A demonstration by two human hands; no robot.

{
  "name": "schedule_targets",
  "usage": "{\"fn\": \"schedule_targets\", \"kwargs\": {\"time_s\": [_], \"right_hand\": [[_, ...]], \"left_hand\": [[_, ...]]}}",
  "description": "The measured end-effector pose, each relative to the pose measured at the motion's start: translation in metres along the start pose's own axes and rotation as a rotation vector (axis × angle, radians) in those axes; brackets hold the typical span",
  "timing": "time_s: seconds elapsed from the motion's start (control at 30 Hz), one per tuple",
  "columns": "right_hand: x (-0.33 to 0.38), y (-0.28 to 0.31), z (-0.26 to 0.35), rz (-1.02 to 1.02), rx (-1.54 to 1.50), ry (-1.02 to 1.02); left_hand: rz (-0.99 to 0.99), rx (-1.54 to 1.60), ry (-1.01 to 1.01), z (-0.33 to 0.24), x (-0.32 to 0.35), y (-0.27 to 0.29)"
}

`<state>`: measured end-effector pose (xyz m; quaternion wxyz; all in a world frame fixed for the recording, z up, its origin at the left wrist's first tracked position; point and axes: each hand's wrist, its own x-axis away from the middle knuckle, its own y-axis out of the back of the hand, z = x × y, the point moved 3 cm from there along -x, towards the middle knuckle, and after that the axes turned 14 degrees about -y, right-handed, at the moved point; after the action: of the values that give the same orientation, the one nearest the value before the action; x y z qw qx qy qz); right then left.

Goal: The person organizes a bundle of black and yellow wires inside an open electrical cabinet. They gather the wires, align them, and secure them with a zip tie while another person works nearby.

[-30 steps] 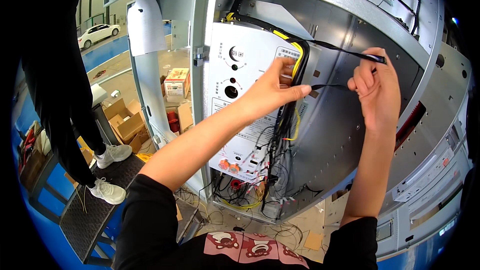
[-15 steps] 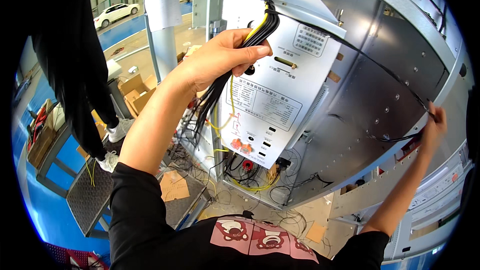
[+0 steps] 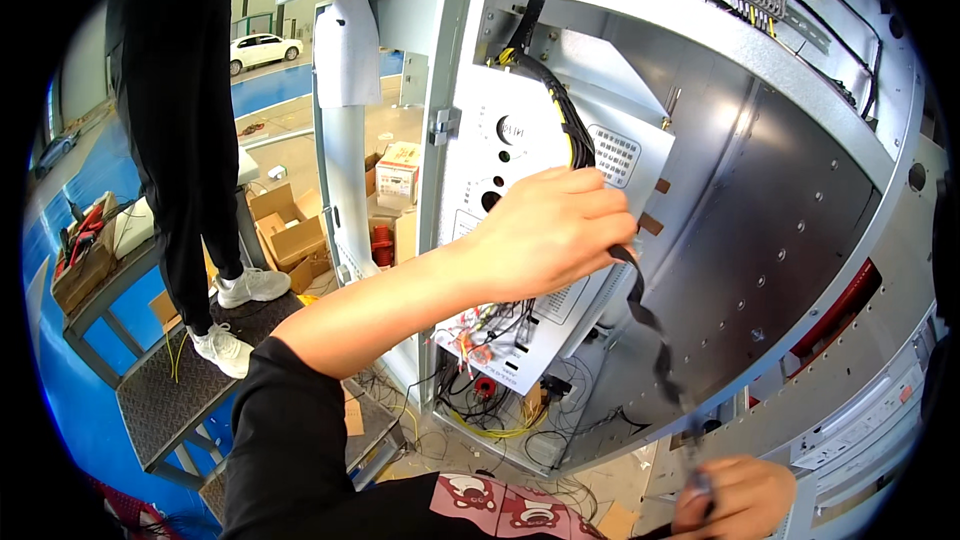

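Observation:
Hanging down across the front of a white metal panel is a bundle of black and yellow wires. My left hand is closed around this bundle, hiding the part inside the fist. From beside its fingers a twisted flat black strip, like spiral cable wrap, runs down to the lower right. My right hand is closed on the strip's lower part, which is blurred by motion. Below my left forearm, the loose wire ends with small red and white tips hang in front of the panel.
The panel stands in an open grey metal cabinet; loose wires lie tangled at its bottom. To the left a person in black trousers stands on a dark step platform. Cardboard boxes sit behind.
My left hand has moved right and down along the bundle and now has its back facing up. My right hand has come down and inward with the strip. The view has shifted.

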<state>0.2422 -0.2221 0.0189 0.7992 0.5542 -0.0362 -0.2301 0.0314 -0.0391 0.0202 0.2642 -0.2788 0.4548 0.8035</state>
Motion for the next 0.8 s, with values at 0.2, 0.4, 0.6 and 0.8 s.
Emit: {"fn": "schedule_targets", "kwargs": {"time_s": [0.2,0.4,0.6,0.8], "right_hand": [[-0.064,0.029,-0.043,-0.612,-0.149,-0.233],[-0.22,0.041,-0.078,-0.868,-0.069,0.12],[-0.241,0.036,-0.079,-0.958,0.295,0.07],[-0.205,0.021,-0.21,-1.14,-0.528,-0.535]], "left_hand": [[-0.788,0.81,0.378,0.046,0.077,0.05],[-0.786,1.131,0.573,0.02,0.071,0.044],[-0.535,0.729,0.685,0.055,0.12,0.063],[-0.549,0.246,0.679,0.147,0.152,0.046]]}}
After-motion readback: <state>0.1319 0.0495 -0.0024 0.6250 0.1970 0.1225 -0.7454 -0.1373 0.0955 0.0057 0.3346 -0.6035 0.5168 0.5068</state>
